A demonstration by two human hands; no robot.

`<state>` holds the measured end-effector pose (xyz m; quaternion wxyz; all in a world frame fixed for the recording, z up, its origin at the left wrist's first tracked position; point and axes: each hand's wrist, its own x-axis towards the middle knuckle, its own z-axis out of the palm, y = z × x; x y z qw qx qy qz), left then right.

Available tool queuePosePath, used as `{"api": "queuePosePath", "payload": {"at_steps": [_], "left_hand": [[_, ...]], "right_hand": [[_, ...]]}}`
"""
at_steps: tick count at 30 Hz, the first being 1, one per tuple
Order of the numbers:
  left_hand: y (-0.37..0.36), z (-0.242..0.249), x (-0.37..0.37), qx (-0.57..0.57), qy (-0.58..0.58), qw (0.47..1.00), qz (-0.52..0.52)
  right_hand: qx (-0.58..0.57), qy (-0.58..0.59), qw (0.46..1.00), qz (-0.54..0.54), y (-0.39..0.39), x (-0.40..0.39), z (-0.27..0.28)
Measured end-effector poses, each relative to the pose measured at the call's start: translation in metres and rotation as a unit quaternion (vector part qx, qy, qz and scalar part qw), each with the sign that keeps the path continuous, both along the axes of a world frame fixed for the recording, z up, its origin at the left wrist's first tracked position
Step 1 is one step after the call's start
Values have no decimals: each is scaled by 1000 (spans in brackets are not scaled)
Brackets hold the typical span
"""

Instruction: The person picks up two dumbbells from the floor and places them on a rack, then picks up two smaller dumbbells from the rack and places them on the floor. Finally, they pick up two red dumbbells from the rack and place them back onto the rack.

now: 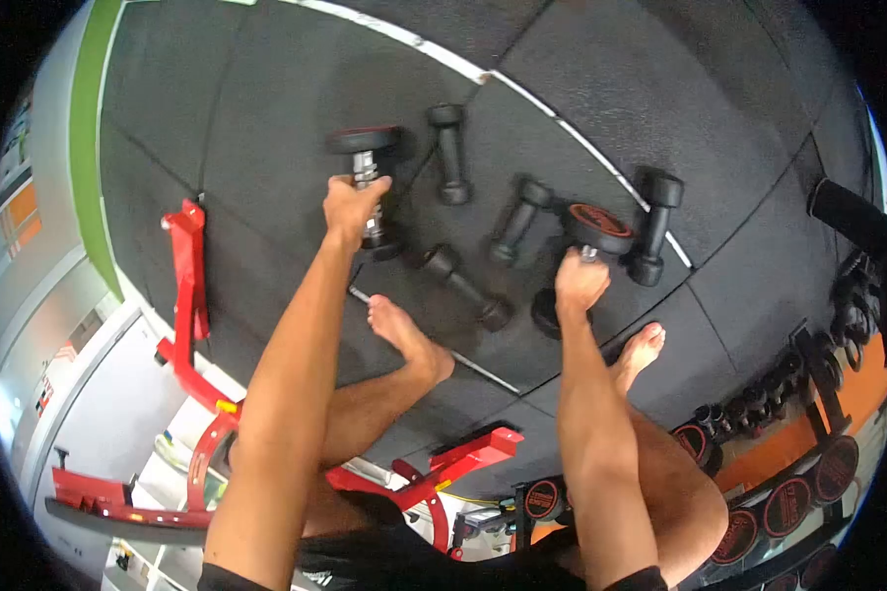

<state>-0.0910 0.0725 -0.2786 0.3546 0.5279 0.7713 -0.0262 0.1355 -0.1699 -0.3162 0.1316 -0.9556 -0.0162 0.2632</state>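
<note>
My left hand (353,209) is wrapped round the chrome handle of a round-headed dumbbell (364,141), its black heads above and below the fist. In my right hand (582,283) is a matching dumbbell (601,229) with a red-marked end; my fist covers most of its handle. Between and around them on the floor lie smaller black dumbbells: one (450,155) right of my left hand, one (468,288) below it, one (520,221) left of my right hand, and one (657,229) to its right.
Black rubber mats (296,79) with white lines cover the floor. A red metal frame (189,286) stands at the left, another red part (475,453) near my legs. A rack of dumbbells (788,505) is at lower right. My bare feet (404,335) are on the mats.
</note>
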Motion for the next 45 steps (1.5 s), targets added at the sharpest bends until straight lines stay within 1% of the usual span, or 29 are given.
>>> {"api": "queuePosePath", "payload": {"at_steps": [1, 2, 3, 4, 5, 7, 8, 9, 11, 12, 13, 15, 16, 18, 19, 20, 21, 22, 24, 26, 27, 28, 31, 32, 35, 36, 39, 42, 45], "left_hand": [[-1, 8, -9, 18, -12, 1000, 4], [-1, 32, -8, -9, -30, 999, 18], [-7, 48, -11, 29, 12, 999, -36], [-13, 67, -13, 55, 18, 996, -70], [-25, 88, -15, 75, 25, 991, -105], [-51, 130, -17, 83, 10, 989, -120], [-67, 145, -20, 68, -8, 990, -122], [-87, 163, -18, 38, -46, 993, -99], [-128, 208, -9, -6, -96, 984, -148], [-140, 240, 9, -53, -95, 984, -140], [-151, 266, 18, -99, -132, 979, -115], [-174, 301, 24, -84, -151, 976, -134], [-186, 312, 25, -76, -160, 974, -143], [-202, 339, 32, -55, -179, 969, -160], [-204, 361, 39, -69, -184, 968, -156], [-203, 383, 44, -83, -189, 966, -153], [-200, 403, 48, -95, -194, 965, -151], [-199, 418, 48, -94, -189, 962, -170], [-203, 439, 39, -93, -190, 966, -146], [-195, 475, 47, -98, -189, 971, -112], [-196, 502, 52, -106, -188, 972, -87], [-196, 524, 56, -114, -186, 974, -63], [-209, 558, 53, -77, -190, 977, -55], [-216, 568, 52, -86, -203, 975, -37], [-239, 604, 57, -79, -230, 969, -29], [-247, 620, 60, -89, -241, 966, -20], [-268, 657, 66, -79, -259, 963, -8], [-275, 662, 59, -70, -262, 962, -21], [-275, 655, 48, -94, -295, 951, -6]], "right_hand": [[0, 4, 1000, -7, -2, 1, -3], [9, 17, 1000, -5, -4, 3, -5], [28, -1, 999, -19, -10, 1, -13], [38, 117, 990, -66, -7, 10, -5], [39, 234, 965, -112, -10, 17, 6], [115, 199, 969, -93, -19, 18, 30], [152, 178, 969, -85, -25, 21, 46], [117, 201, 970, -75, -28, 28, 69], [136, 143, 980, -18, -56, 28, 89], [138, 144, 980, -19, -56, 30, 125], [141, 137, 980, 18, -60, 33, 155], [152, 147, 976, 46, -68, 37, 218], [142, 166, 974, 58, -63, 43, 263], [127, 165, 971, 117, -75, 56, 319], [153, 161, 967, 123, -89, 56, 331], [140, 80, 966, 202, -111, 58, 331], [124, -4, 953, 276, -131, 62, 329], [154, 16, 953, 260, -150, 66, 331], [216, 56, 947, 232, -171, 81, 345], [228, 149, 954, 121, -166, 113, 419], [230, 201, 950, 66, -170, 123, 455], [209, 198, 955, 74, -176, 136, 475], [203, 191, 951, 131, -194, 171, 529], [217, 186, 944, 164, -201, 181, 543], [187, 163, 921, 299, -225, 201, 585], [183, 169, 914, 322, -234, 205, 602], [170, 160, 915, 330, -267, 204, 649], [170, 173, 934, 263, -300, 203, 665], [177, 163, 950, 199, -344, 186, 678]]}}
